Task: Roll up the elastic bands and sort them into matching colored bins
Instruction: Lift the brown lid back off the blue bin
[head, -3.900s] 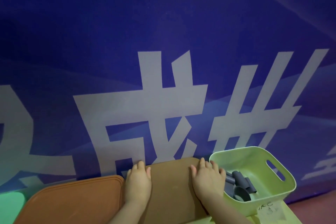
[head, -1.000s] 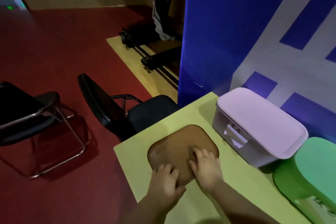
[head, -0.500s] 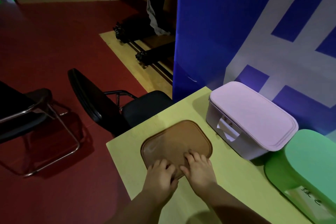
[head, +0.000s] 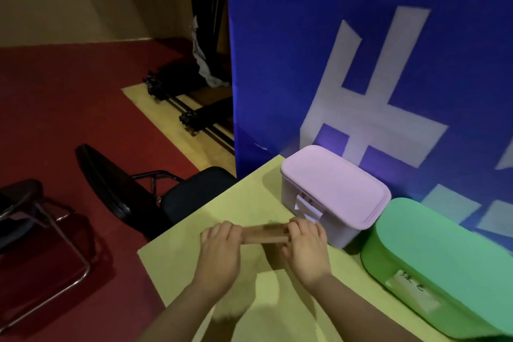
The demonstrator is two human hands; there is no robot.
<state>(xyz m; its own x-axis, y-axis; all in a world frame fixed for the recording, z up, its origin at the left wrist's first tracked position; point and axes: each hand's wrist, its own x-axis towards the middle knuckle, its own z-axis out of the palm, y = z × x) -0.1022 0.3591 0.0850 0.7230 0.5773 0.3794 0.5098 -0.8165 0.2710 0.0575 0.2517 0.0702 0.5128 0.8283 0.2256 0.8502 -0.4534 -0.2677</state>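
- Brown flat plastic piece [head: 263, 234] hung edge-on over the yellow-green worktop [head: 249, 197], near the lidded pink bin [head: 333, 189].
- Left hand [head: 219, 253] and right hand [head: 305, 250] gripped its ends, fingers curled.

Two bins [head: 333, 189] [head: 444, 258] (pink, green), two chairs [head: 125, 194] [head: 16, 197]

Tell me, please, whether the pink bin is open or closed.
Closed: the pink bin has its flat lid seated across the whole top.

Matt table [head: 249, 197] — smooth plastic bins [head: 333, 189].
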